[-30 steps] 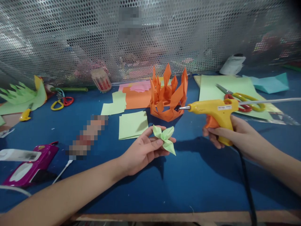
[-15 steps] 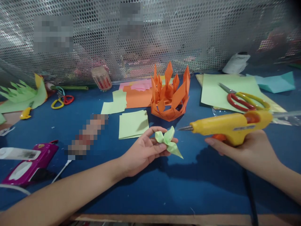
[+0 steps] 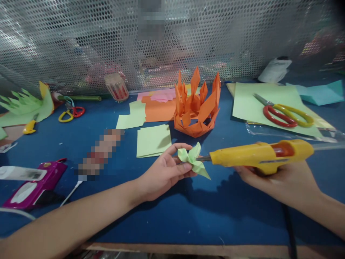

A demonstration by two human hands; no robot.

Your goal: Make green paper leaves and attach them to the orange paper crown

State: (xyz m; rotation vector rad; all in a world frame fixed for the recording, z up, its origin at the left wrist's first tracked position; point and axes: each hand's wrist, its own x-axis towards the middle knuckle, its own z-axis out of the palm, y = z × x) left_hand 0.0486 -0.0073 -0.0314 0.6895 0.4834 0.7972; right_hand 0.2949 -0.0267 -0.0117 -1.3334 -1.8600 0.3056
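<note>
Between the thumb and fingers of my left hand [image 3: 168, 171] is a light green folded paper piece [image 3: 194, 158] with several pointed petals. My right hand [image 3: 285, 183] is wrapped round the grip of a yellow glue gun [image 3: 242, 155], with a clear glue stick [image 3: 327, 145] poking out of its back end. The gun's metal nozzle [image 3: 205, 158] points left and meets the paper piece among its petals; whether glue is coming out cannot be seen. Just beyond stands an orange folded paper crown [image 3: 196, 130] with upright spikes.
Light green paper squares [image 3: 153, 141] lie behind my left hand. Scissors [image 3: 285, 113] rest on green sheets [image 3: 242, 102] at the right. A purple case [image 3: 51, 180], smaller scissors [image 3: 71, 114] and a green paper shape [image 3: 21, 106] are at the left. Perforated metal mesh [image 3: 188, 43] closes the back.
The glue gun has moved left and slightly down, bringing its nozzle from a gap right up to the green paper piece. My left hand has stayed almost still.
</note>
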